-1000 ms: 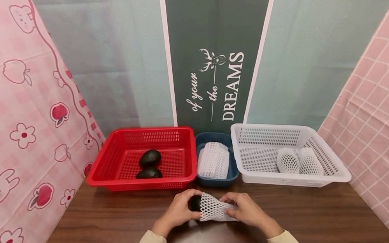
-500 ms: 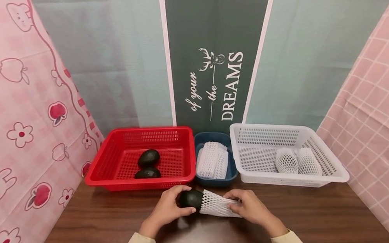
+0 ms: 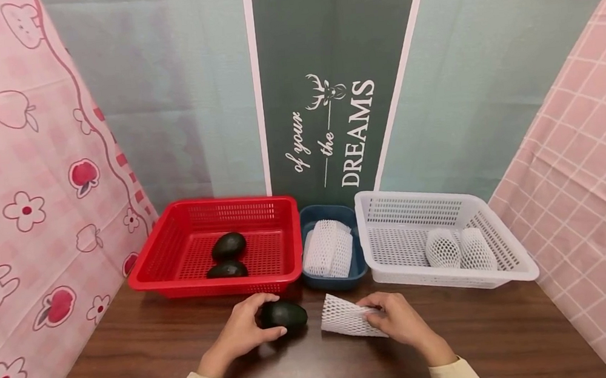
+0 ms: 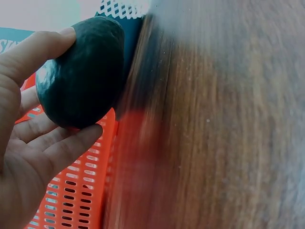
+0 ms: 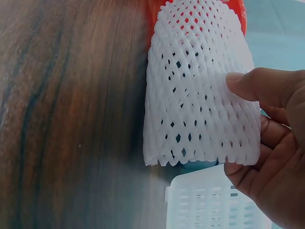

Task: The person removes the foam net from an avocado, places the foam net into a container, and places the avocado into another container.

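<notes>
A dark green avocado [image 3: 288, 316] is gripped by my left hand [image 3: 243, 328], thumb on one side and fingers curled on the other. In the left wrist view the whole avocado [image 4: 88, 71] shows bare, with no net around it. My right hand [image 3: 401, 319] pinches a white foam net sleeve [image 3: 348, 317] between thumb and fingers. Flattened and with nothing inside, the sleeve [image 5: 200, 90] fills much of the right wrist view. A gap of table lies between the avocado and the sleeve's mouth in the head view.
Behind the left hand stands a red basket [image 3: 217, 287] with two avocados [image 3: 229, 246]. A blue bin [image 3: 336, 282] in the middle holds several foam sleeves [image 3: 324, 249]. In the white basket [image 3: 432, 280] at right sit two net-covered items [image 3: 443, 250]. Everything rests on a brown wooden table [image 3: 310, 377].
One second ago the avocado was partly inside the foam sleeve. My left hand has drawn it out leftward, and my right hand has shifted right with the sleeve.
</notes>
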A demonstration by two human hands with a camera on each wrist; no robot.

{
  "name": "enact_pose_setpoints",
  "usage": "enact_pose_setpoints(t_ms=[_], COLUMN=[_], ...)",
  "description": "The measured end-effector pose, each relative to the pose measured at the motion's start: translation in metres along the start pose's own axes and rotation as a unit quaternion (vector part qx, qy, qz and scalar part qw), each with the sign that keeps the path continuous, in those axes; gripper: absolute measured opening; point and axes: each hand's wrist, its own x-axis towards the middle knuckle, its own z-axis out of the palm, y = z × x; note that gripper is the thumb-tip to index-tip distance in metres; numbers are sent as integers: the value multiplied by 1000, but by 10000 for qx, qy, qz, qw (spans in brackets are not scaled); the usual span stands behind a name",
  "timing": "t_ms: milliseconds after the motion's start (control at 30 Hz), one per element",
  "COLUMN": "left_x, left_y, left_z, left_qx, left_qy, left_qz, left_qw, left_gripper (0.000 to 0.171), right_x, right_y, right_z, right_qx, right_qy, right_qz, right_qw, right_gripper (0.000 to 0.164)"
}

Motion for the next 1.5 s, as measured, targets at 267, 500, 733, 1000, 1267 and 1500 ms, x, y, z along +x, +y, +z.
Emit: enact_pose_setpoints(t_ms=[267,500,733,1000,1267,1500], left_x=[-1,-4,-9,-16,-22,-24], left_y=[-1,-2,1,4,8,11], left_z=[0,-3,-13,-31,-46,-55], left_qx=[-41,-10,-24,-111,-410,-207], left_qy=[-51,81,205,329,365,546], left_qz=[-52,32,80,65,-78,118], left_qw=[10000,10000,9998,9994,9985,9982], left_gripper=[55,55,55,54,55,54], right_x=[1,3,12,34,65,85], right_y=[-3,-3,-10,-16,-21,-14], right_z=[1,3,-4,-17,-34,-38], right_qx=[109,145,57,252,486,484], right_qy=[-27,66,567,1311,1465,1811], right_qz=[84,68,-77,397,1371,1769], right_qw=[9999,9998,9983,9903,9785,9662], right_gripper=[21,20,19,19,28,32])
